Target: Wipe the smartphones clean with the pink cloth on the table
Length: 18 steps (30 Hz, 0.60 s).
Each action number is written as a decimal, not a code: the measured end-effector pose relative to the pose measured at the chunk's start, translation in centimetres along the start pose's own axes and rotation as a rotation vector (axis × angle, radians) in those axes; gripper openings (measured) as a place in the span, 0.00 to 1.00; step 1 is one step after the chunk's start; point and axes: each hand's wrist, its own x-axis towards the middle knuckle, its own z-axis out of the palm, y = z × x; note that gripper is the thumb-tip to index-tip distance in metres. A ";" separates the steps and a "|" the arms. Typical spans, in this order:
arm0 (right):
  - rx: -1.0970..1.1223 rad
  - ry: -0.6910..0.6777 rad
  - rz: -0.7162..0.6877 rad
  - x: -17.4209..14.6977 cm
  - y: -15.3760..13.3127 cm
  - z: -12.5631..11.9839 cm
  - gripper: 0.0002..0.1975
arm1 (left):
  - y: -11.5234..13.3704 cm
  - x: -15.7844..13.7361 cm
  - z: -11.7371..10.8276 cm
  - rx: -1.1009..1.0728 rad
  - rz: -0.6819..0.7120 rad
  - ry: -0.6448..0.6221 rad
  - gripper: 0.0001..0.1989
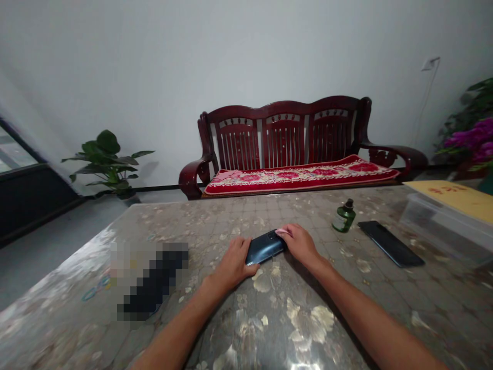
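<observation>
A dark blue phone [265,247] lies back side up on the patterned tablecloth, with its camera bump at the far right corner. My left hand [234,261] is closed around its left end, thumb on the near edge and fingers on the far one. Between the fingertips of my right hand [301,243] is a small pinkish-white wipe [283,232], pressed to the phone beside the camera bump. Most of the wipe is hidden by the fingers. To the right stand a green spray bottle [343,217] and a second dark phone [391,244], lying flat.
A clear plastic box [435,226] with a yellow envelope [456,197] on top stands at the right. On the left, a pixelated dark object [154,282] lies near a blue loop [89,294]. A wooden bench [283,139] stands beyond the table.
</observation>
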 end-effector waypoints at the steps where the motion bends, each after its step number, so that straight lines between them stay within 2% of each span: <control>1: -0.154 -0.002 -0.067 -0.3 -0.3 -0.3 0.10 | 0.0 -0.1 0.1 0.016 0.008 0.013 0.32; 3: -0.382 -0.018 -0.153 -1.0 -1.0 -0.5 0.10 | 0.1 -0.3 0.4 0.058 0.010 0.027 0.31; 5: -0.501 -0.045 -0.194 -1.8 -1.8 -0.2 0.10 | 0.1 -0.5 0.5 0.102 0.006 0.030 0.31; 11: -0.499 -0.149 -0.316 -3.0 -3.1 1.2 0.11 | 0.6 -0.8 0.5 0.201 0.013 0.006 0.29; 18: -0.633 -0.061 -0.198 -2.1 -2.2 0.4 0.11 | 1.9 -1.2 0.3 0.219 -0.050 -0.012 0.29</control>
